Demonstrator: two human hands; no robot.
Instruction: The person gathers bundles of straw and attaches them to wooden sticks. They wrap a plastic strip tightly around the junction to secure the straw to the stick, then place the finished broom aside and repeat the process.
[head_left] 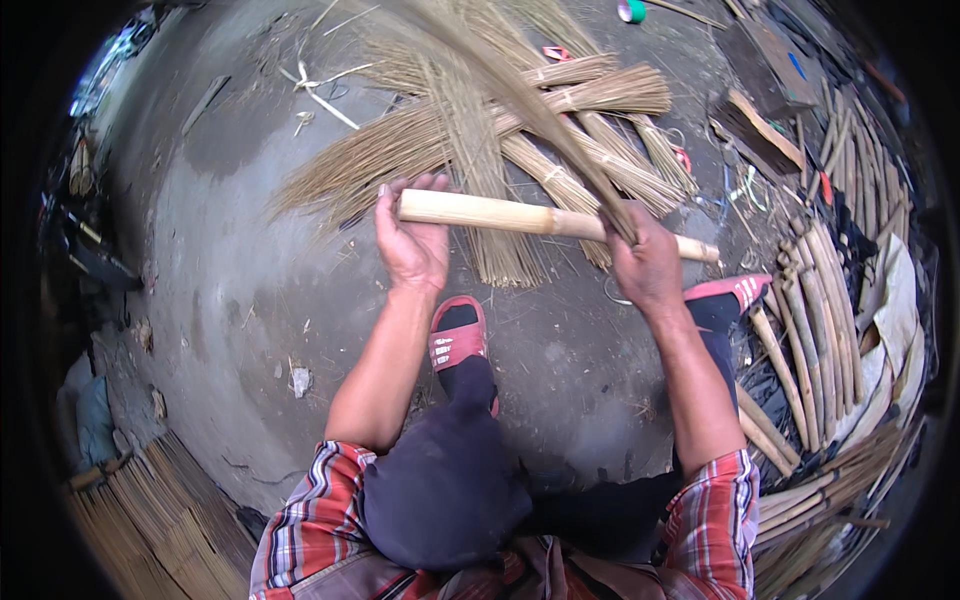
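A pale bamboo stick point(480, 211) lies crosswise in front of me, its thick end at the left. My right hand point(643, 258) is closed around its thinner part, together with a slim bunch of straw bristles point(560, 130) that rises away to the upper left, blurred. My left hand point(415, 240) is at the thick end, palm up, thumb and fingers apart around it and not clenched. Just beyond both hands, tied bundles of broom straw point(400, 145) lie crossed over one another on the floor.
On the right lie several bamboo sticks point(815, 310) near a pale cloth sheet point(895, 325). A wooden block point(765, 130) and green tape roll point(631, 11) are farther off. Flat-laid stalks point(160, 520) fill the lower left. My sandalled foot point(458, 335) is below the stick.
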